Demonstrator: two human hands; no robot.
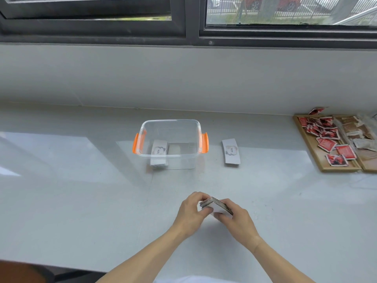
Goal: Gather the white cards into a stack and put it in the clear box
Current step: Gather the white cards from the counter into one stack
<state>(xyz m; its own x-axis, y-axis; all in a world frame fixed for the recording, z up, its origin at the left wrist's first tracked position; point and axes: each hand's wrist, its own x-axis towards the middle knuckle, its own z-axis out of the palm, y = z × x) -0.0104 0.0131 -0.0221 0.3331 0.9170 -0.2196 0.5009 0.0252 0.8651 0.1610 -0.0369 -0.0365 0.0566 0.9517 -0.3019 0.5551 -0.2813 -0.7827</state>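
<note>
Both hands' fingers (206, 210) around card stack (217, 207)

Both forearms are bare from elbow to wrist, with no sleeves, watch, bracelet or rings showing. The left hand (190, 212) and right hand (236, 220) have short, unpainted nails. Well behind the hands, a strip of white garment (193, 279) shows.

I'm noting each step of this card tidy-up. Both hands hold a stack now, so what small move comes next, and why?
Probably carry the held stack forward into the clear box. The left hand and right hand already pinch it squared, and one stack already sits inside. Another stack waits right of the box.
</note>
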